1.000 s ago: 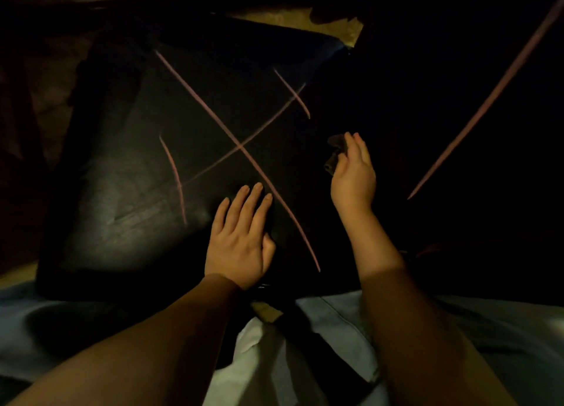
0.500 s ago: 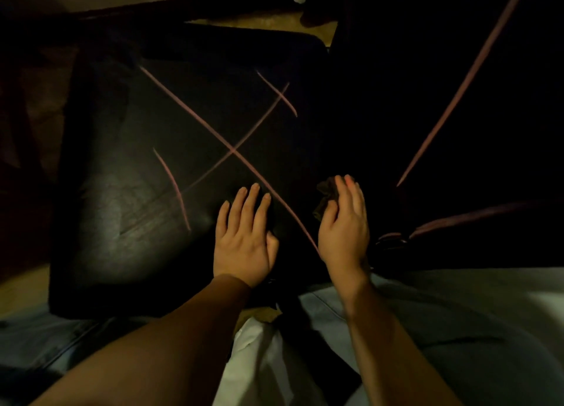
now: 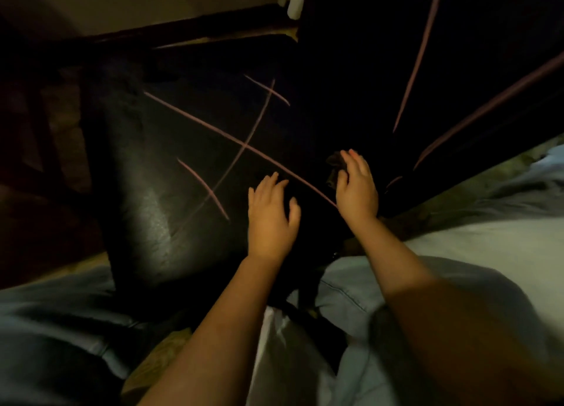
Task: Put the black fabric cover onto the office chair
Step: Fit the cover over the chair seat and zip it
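Observation:
The office chair's black seat cushion [image 3: 171,198] fills the middle of the dim view, crossed by thin pink lines. To its right rises the chair's dark back [image 3: 366,70], also marked with pink lines. My left hand [image 3: 270,213] hovers over or rests lightly on the near right part of the seat, its fingers slightly bent and spread. My right hand [image 3: 355,186] pinches a small bunch of the black fabric cover [image 3: 334,167] at the junction of seat and back. How far the cover spreads over the chair is lost in the darkness.
My light blue trouser legs [image 3: 457,253] frame the lower part of the view, with a white cloth [image 3: 274,344] between them. A dark skirting strip [image 3: 183,30] and pale wall lie beyond the seat. A white object [image 3: 294,5] shows at the top.
My right hand, still holding the fabric bunch, came nearer and closer to my left hand, then stayed by the seat's right edge. My left hand's fingers lifted and curled slightly. The view shifted.

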`<state>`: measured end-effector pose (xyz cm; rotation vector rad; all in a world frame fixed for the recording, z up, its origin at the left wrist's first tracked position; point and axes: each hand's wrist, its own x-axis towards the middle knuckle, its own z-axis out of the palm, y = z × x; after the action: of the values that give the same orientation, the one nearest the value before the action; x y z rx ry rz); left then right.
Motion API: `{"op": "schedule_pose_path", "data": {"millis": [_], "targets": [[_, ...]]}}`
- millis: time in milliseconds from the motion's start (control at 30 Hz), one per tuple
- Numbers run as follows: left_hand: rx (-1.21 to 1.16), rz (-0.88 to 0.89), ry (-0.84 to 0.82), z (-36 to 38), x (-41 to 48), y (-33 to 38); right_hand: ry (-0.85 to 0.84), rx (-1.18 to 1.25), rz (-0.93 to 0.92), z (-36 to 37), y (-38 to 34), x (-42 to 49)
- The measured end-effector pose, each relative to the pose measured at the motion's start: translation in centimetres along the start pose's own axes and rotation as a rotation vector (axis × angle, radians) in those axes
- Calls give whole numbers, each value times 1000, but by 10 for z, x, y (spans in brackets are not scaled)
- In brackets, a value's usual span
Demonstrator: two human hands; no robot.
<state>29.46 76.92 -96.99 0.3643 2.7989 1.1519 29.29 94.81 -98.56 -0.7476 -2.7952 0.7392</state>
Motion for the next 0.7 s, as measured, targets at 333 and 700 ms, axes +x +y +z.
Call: {"op": "schedule_pose_path", "data": {"millis": [333, 700], "targets": [[245, -10, 176, -97, -25, -107, 76, -46, 47, 14, -20, -49], [297, -69, 222, -90, -27, -114, -69, -67, -247, 7, -15, -72]]}}
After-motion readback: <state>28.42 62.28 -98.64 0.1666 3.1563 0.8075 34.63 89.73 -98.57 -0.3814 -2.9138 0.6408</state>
